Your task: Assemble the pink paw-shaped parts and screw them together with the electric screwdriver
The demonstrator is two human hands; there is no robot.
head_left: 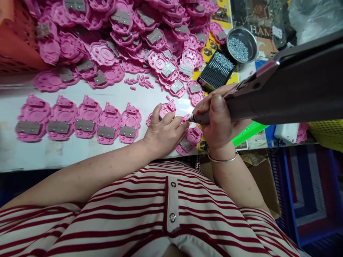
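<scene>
The pink part [169,107] lies on the white table [80,157], near its front edge, and is mostly hidden under the left hand [166,131]. The fingers of this hand are bent over it; whether they grip it or only press it, I cannot tell. The right hand [218,119] is closed around the driver [284,82], a big dark tool, whose tip comes down just beside the left fingertips; what exactly the tip touches is too small to see. Another part [190,138] lies just below the tip, between the two hands. Above the left hand, small pink pegs [142,82] are scattered. To the left, five parts stand in a row [87,114], each one bearing a metal plate [31,127]. Behind them rises a large pile [120,39] of similar parts. Behind the right hand there are a black tray [211,76] and a round bowl [251,38], both containing small screws [237,50].
</scene>
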